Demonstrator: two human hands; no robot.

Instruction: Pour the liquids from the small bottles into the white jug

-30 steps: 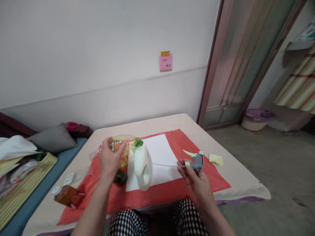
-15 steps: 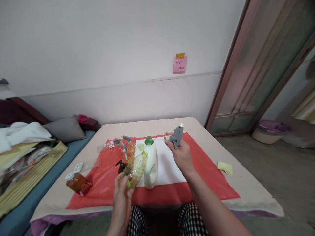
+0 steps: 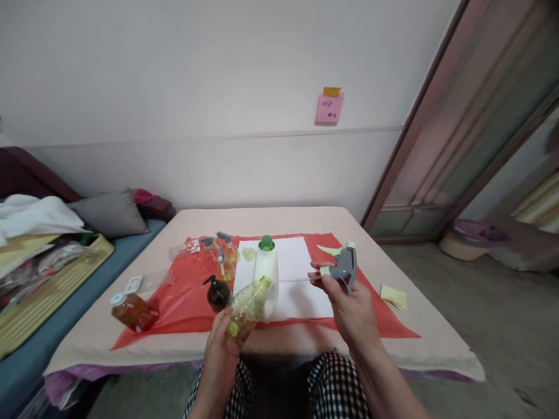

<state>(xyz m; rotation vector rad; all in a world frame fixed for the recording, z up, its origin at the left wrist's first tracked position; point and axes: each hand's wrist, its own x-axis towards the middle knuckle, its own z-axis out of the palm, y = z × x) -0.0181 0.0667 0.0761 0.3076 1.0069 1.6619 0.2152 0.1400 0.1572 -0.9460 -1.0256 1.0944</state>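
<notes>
My left hand [image 3: 222, 343] is closed round the lower part of a clear yellowish plastic bottle [image 3: 250, 305], tilted with its uncapped neck to the upper right. In my right hand [image 3: 356, 308] is a grey spray trigger head [image 3: 344, 265], with a pale collar pointing left and a pale nozzle at its top. Behind the tilted bottle a white jug [image 3: 265, 267] stands upright, partly hidden, with a green piece [image 3: 266, 242] in its mouth. Just left of the tilted bottle stands a dark pump bottle [image 3: 218, 294].
Red sheeting [image 3: 183, 311] and white paper [image 3: 299, 291] cover part of the table. Spray bottles [image 3: 227, 259] stand at the back left; a jar of amber liquid [image 3: 133, 312] lies tipped at left. Yellow notes [image 3: 393, 296] lie at right. A pink note [image 3: 329, 109] hangs on the wall.
My right hand has moved right and down with the spray trigger head, away from the jug. The bottle in my left hand has shifted slightly right. The camera view has shifted somewhat.
</notes>
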